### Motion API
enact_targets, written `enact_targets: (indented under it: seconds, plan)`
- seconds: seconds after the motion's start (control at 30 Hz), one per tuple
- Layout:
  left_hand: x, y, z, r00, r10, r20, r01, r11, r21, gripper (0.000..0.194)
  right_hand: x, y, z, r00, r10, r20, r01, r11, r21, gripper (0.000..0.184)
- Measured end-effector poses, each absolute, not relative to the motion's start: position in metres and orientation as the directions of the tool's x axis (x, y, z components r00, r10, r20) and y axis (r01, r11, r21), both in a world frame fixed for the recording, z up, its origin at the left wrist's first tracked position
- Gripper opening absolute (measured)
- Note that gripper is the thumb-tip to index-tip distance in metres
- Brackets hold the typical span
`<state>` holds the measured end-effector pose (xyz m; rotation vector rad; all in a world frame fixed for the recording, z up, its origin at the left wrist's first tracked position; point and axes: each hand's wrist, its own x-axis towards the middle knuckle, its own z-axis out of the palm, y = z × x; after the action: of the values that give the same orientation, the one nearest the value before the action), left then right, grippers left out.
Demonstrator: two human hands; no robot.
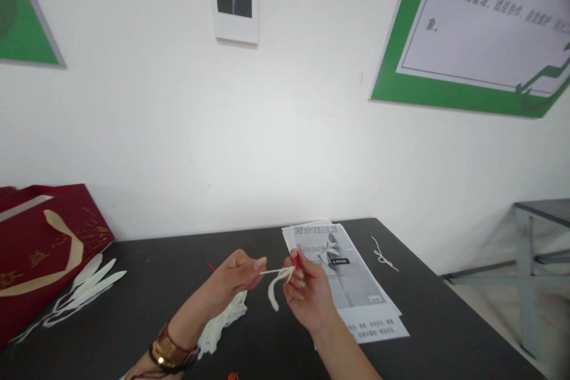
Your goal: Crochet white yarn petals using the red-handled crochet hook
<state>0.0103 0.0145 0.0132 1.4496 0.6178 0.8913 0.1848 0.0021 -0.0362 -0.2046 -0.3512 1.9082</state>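
Observation:
My left hand (238,276) is pinched closed on a strand of white yarn (271,271), which runs taut across to my right hand. Closed fingers of my right hand (312,294) grip a red crochet hook (295,260); most of it is hidden. A narrow white crocheted strip (272,295) hangs curled from the yarn between both hands. Under my left forearm lies a skein of white yarn (222,320), partly covered. A thin red stick (211,266) shows behind my left wrist.
Printed sheets (360,297) lie under and beyond my right hand. A dark red gift bag (44,249) stands left, with several white leaf-shaped pieces (89,285) before it. A small white yarn loop (383,257) lies right. An orange object (233,376) shows at the black table's (427,332) near side.

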Motion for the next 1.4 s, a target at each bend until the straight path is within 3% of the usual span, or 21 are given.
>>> enact_targets:
  seconds: [0.1,0.23,0.37,0.57,0.7,0.93,1.4]
  plan:
    - [0.015,0.009,0.013,0.527,0.834,0.166,-0.333,0.023,0.943,0.064,0.182,0.000,-0.035,-0.367,0.930,0.002,-0.875,-0.345,-0.341,0.018]
    - [0.021,0.002,0.011,0.498,0.858,0.128,-0.437,0.120,0.891,0.035,0.180,-0.002,-0.032,-0.340,0.940,-0.028,-0.877,-0.328,-0.352,0.019]
    - [0.025,-0.003,0.003,0.468,0.867,0.170,-0.317,-0.015,0.948,0.055,0.178,-0.003,-0.031,-0.274,0.960,-0.050,-0.894,-0.273,-0.355,0.020]
    - [0.025,-0.009,0.007,0.275,0.919,0.284,-0.076,-0.273,0.959,0.048,0.174,-0.008,-0.027,-0.169,0.981,-0.098,-0.885,-0.195,-0.423,0.018]
    - [0.026,-0.011,0.006,0.129,0.968,0.215,-0.121,-0.200,0.972,0.044,0.172,-0.010,-0.026,-0.167,0.983,-0.075,-0.853,-0.182,-0.489,0.018]
    - [0.027,-0.011,-0.003,0.157,0.987,0.042,-0.385,0.022,0.923,0.045,0.168,-0.011,-0.027,-0.162,0.982,-0.094,-0.823,-0.187,-0.536,0.019]
    - [0.023,-0.013,-0.006,0.112,0.994,0.016,-0.286,0.017,0.958,0.051,0.165,-0.010,-0.029,-0.134,0.973,-0.190,-0.838,-0.214,-0.501,0.027]
